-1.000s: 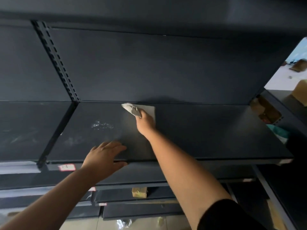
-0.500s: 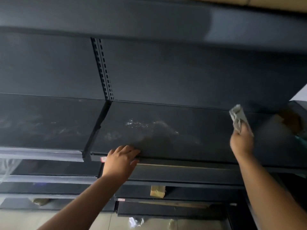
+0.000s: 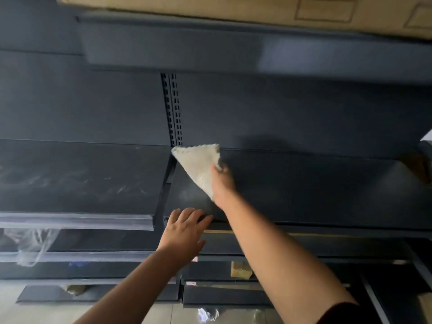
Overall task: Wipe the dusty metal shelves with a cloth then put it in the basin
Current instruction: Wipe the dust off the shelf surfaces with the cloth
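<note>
A dark metal shelving unit fills nearly the whole view, its back panel (image 3: 292,108) plain and matte, with a slotted upright (image 3: 173,111) running down the middle between two bays. Above, the underside of an upper shelf (image 3: 233,50) crosses the frame, and a tan cardboard box (image 3: 233,8) sits on top of it. The right-bay shelf (image 3: 315,188) at chest level looks fairly even in tone, while the left-bay shelf (image 3: 77,178) beside it carries pale dusty smears and streaks. Lower shelves (image 3: 93,256) step downward beneath, and a clear plastic bag (image 3: 30,244) hangs under the front lip of the left shelf. A small tan block (image 3: 240,270) rests on one of the lower right shelves, and crumpled clear plastic (image 3: 208,314) lies on the pale floor below. The cloth (image 3: 198,167), off-white and spread into a rough triangle, lies against the left rear part of the right-bay shelf, its upper corner reaching the foot of the slotted upright. The right hand (image 3: 222,183) has its fingers closed on the cloth's right edge, pressing it to the shelf, with the forearm stretching back toward the lower right. The left hand (image 3: 184,230) lies flat and empty, fingers spread, with the fingertips on the front edge of the same shelf, just below the cloth.
</note>
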A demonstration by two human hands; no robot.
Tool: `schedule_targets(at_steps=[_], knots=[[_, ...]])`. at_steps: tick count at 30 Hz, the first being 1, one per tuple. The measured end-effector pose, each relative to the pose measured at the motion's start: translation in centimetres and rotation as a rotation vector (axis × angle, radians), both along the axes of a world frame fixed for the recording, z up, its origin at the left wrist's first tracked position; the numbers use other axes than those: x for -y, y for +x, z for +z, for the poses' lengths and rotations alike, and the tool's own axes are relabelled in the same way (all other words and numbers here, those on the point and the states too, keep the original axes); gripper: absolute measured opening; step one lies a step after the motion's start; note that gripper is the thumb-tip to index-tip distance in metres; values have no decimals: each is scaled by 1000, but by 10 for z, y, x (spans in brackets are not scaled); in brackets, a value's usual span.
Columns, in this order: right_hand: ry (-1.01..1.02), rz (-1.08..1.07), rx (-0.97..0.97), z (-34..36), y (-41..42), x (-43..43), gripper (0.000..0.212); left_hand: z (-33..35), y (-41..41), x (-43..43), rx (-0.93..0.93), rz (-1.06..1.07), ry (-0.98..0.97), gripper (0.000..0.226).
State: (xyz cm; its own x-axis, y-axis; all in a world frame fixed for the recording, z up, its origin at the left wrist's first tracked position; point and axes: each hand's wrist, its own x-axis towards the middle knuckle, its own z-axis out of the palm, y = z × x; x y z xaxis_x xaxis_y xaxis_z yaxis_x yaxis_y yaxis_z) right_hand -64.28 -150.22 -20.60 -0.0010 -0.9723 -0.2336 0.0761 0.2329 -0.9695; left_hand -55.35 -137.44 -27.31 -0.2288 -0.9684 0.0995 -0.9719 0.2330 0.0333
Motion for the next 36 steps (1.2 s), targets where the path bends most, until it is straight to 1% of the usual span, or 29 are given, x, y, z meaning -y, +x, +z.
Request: schedule_targets(at_steps=[2,3,4,5,6,7,8,9,10,13,14,16,17,18,19,20,22,23,24,26,27,29,30,31,32,33,34,35,36], knots=[[-34,-164,100,7,-11,17,27,0,19,-6,4,23,-9,65],[-69,-234,100,10,-22,26,28,1,27,-8,-2,42,-10,62],[-132,-299,55,14,-36,31,29,3,34,-11,-8,58,-12,59],[-212,-360,-34,17,-52,36,29,5,40,-13,-17,72,-11,56],[-293,-409,-165,20,-68,37,28,5,47,-15,-28,85,-8,53],[-375,-438,-333,20,-84,38,27,5,53,-17,-37,96,-5,50],[-414,-438,-517,14,-96,36,29,4,58,-20,-47,100,-12,48],[-425,-406,-688,4,-104,35,31,3,63,-21,-58,101,-19,47],[-412,-335,-818,-11,-107,34,33,2,66,-23,-72,100,-25,46],[-301,-30,-1146,-56,-81,24,34,2,72,-25,-84,73,-20,47],[-341,24,-1214,-66,-63,16,36,4,74,-26,-88,63,-7,49],[-464,82,-1179,-77,-11,-1,36,5,82,-28,-87,36,3,54],[-486,130,-1148,-76,18,-11,37,4,88,-31,-77,25,-4,56],[-469,178,-1101,-75,46,-19,38,3,95,-34,-67,26,-14,57],[-397,215,-998,-67,73,-27,37,2,104,-37,-62,34,-11,59],[-285,219,-786,-57,98,-31,34,1,114,-40,-57,48,-4,63],[-38,152,-182,-29,135,-37,31,1,133,-45,-32,84,-4,78],[47,99,53,-16,144,-38,32,2,143,-47,-17,101,-16,82],[95,62,195,-5,147,-37,34,4,154,-49,-5,113,-25,82],[120,-4,288,8,132,-29,35,9,172,-52,-6,136,-42,77],[101,-44,299,13,117,-23,34,10,180,-53,-14,148,-36,73],[0,-163,305,18,74,-9,31,11,191,-55,-27,173,-29,67],[-76,-245,269,17,49,-1,29,12,194,-55,-32,178,-20,64],[-163,-344,186,18,21,4,28,13,196,-56,-37,181,-10,62],[-235,-444,37,20,-7,8,27,13,198,-56,-39,186,-5,59],[-290,-530,-153,19,-36,11,26,11,198,-56,-41,191,-12,57],[-323,-591,-384,15,-68,14,25,9,197,-56,-45,198,-32,55],[-334,-621,-589,8,-97,16,25,8,196,-55,-52,208,-57,53],[-324,-620,-745,-2,-125,18,25,9,194,-54,-60,221,-76,50]])
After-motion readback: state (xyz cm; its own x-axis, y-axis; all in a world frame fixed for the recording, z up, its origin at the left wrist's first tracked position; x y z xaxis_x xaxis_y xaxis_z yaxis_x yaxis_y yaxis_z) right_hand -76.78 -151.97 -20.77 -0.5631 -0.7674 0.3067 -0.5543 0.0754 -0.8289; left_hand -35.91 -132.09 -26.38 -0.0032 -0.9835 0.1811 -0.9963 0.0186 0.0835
